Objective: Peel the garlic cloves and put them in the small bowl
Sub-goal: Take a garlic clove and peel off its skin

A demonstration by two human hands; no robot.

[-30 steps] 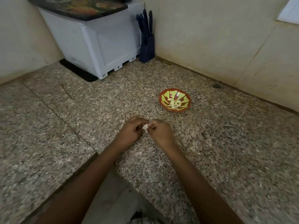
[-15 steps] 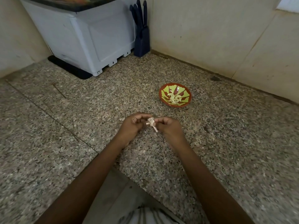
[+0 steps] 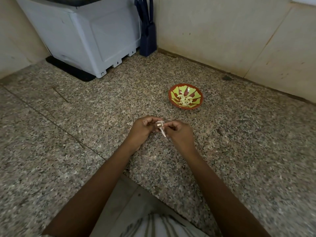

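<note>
A small pale garlic clove (image 3: 161,127) with a strip of skin hanging down is held between both hands above the speckled granite counter (image 3: 85,125). My left hand (image 3: 143,130) pinches it with thumb and curled fingers. My right hand (image 3: 179,134) pinches the other side, fingers curled. Beyond them to the right sits the small red bowl with green pattern (image 3: 185,96), holding several pale peeled cloves.
A white appliance (image 3: 89,35) stands on a dark mat at the back left. A dark blue knife block (image 3: 147,31) with knives is in the corner. Tiled walls close the back and right. The counter's front edge runs below my forearms.
A strip of skin has come loose from the clove and now hangs down between my hands. The view has tilted slightly downward.
</note>
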